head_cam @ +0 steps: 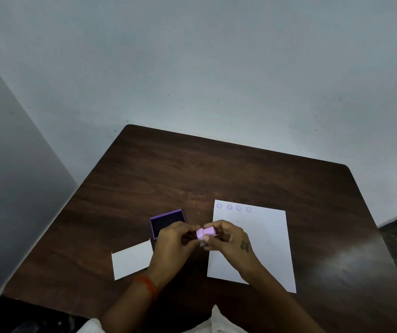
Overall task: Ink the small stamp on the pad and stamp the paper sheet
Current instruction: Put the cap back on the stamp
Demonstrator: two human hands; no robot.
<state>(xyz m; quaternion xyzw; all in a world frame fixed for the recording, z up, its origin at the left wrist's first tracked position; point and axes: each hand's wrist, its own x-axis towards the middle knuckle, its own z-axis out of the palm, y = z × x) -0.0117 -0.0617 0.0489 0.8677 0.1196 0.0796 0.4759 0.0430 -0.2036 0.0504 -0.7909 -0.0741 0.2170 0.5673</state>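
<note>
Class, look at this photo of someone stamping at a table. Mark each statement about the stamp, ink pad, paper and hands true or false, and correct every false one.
1. The stamp is held between both hands, the left hand and the right hand. True.
2. The paper sheet has no marks on it. False: four round purple marks sit in a row along its far edge.
3. The ink pad is open, lying left of the paper sheet. True.
4. The stamp is pressed down on the ink pad. False: it is held in the air between the pad and the sheet.
5. A small white card lies on the paper sheet. False: it lies on the table, left of the hands.
</note>
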